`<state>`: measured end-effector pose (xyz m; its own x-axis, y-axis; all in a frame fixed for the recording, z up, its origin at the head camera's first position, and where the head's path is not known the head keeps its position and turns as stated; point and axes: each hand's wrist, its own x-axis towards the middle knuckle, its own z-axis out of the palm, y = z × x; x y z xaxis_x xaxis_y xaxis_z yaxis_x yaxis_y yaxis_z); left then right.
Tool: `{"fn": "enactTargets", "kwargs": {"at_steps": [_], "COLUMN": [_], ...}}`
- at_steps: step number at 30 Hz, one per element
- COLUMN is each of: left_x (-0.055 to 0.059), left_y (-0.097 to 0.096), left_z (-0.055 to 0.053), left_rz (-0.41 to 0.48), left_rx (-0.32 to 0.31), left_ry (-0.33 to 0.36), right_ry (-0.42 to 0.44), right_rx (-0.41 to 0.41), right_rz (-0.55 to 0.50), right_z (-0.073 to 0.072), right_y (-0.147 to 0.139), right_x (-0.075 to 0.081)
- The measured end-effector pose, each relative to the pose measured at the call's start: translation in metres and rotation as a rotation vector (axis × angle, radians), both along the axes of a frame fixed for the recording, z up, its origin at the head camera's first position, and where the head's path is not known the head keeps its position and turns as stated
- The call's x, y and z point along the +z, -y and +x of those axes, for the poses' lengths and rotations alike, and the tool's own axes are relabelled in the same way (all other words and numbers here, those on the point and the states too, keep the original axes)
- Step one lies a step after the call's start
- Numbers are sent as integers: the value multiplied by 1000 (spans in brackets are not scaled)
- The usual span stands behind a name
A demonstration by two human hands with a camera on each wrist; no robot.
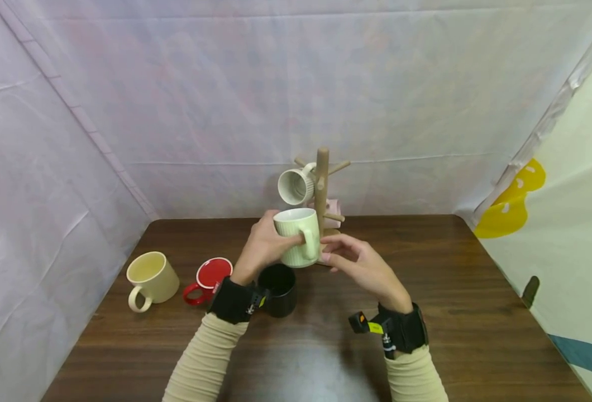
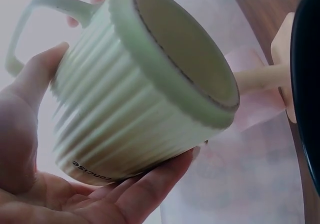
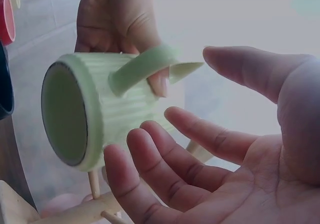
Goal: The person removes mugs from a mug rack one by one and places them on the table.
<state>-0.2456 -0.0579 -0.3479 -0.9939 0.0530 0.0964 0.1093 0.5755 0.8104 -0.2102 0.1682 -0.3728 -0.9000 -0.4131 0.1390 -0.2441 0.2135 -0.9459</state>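
Observation:
A pale green ribbed mug (image 1: 293, 245) is held up in front of the wooden mug rack (image 1: 321, 192). My left hand (image 1: 264, 247) grips it round the body from the left, with the thumb by the handle. In the left wrist view the mug (image 2: 135, 94) shows its base and the print "concise". My right hand (image 1: 363, 265) is just right of the mug, fingers loosely bent and spread. In the right wrist view its fingers (image 3: 165, 184) are close to the mug's side; I cannot tell whether they touch it.
A white ribbed mug (image 1: 296, 186) hangs on an upper peg, and a pink mug (image 1: 333, 215) is behind the rack. On the brown table (image 1: 477, 312) stand a yellow mug (image 1: 154, 279), a red mug (image 1: 214, 273) and a black mug (image 1: 280, 293), partly behind my left wrist.

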Motion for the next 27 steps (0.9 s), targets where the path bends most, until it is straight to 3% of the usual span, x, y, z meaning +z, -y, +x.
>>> {"fn": "enactTargets", "kwargs": {"at_steps": [7,27], "left_x": [1,-5], "left_y": [-10,-28], "left_z": [1,-3], "left_rz": [-17,29], "left_rx": [-13,-43], "left_ry": [-17,-66], "right_ry": [-20,-18], "right_rx": [8,-72], "right_rz": [-14,-103], "right_z": [1,1], "right_y": [-3,-12], "right_x": [3,4]}}
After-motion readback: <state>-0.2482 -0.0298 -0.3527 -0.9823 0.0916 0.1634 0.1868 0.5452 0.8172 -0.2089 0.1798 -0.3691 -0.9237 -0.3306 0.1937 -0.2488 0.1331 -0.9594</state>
